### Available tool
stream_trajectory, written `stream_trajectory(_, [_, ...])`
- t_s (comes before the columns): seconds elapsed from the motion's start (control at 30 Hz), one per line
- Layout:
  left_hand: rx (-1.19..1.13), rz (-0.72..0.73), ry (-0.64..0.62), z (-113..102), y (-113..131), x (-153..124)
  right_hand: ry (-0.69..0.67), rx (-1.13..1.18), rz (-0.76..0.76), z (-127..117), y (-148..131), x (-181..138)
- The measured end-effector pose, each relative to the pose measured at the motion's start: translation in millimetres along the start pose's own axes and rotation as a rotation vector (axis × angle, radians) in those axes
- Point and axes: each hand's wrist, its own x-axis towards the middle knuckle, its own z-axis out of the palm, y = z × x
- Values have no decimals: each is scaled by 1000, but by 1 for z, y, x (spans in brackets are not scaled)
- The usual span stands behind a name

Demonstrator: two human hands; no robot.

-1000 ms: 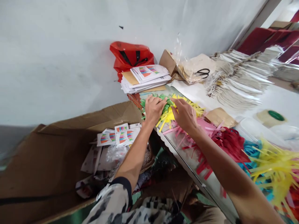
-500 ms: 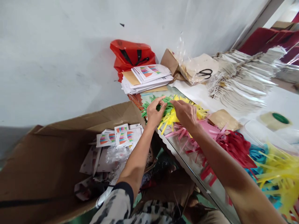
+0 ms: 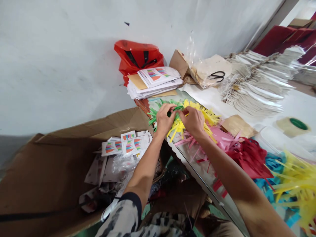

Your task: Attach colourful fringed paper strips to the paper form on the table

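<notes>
My left hand (image 3: 165, 119) is closed in a pinch on the green fringed paper (image 3: 153, 114), which lies at the left end of the glass-topped table. Right beside it, my right hand (image 3: 194, 120) pinches at the same green paper, the fingertips of both hands nearly meeting. Yellow fringed paper (image 3: 209, 117) spreads under and around my right hand. Further along my right forearm lie pink fringed paper (image 3: 223, 136) and a red bundle of strips (image 3: 249, 158). What exactly sits between the fingertips is partly hidden.
A large cardboard box (image 3: 27, 171) with printed cards (image 3: 135, 144) stands on the left. Behind my hands are stacked printed sheets (image 3: 158, 84), an orange-red plastic bag (image 3: 138, 57) and black-handled scissors (image 3: 217, 76). Rightward sit white bundles (image 3: 261, 85), a tape roll (image 3: 292, 126) and more yellow fringe (image 3: 293, 184).
My right hand has drawn slightly left and down, its fingertips closing in beside the left ones. My left hand stays on the green paper, barely shifted.
</notes>
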Motion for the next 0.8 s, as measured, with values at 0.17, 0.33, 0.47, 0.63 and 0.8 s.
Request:
stream_trajectory(0.17, [110,103,-20,-3,-5,0,53,138,-7,3,10,8])
stream_trajectory(0.33, [260,127,-1,-7,-13,6,134,325,49,-22,13,15])
stream_trajectory(0.47, [254,116,34,-15,-13,13,224,430,21,-57,19,18])
stream_trajectory(0.63, [47,-5,101,-24,-12,18,351,540,-1,-92,42,14])
stream_trajectory(0.8, [-196,-289,112,-24,-28,37,170,517,76,-89,64,-3])
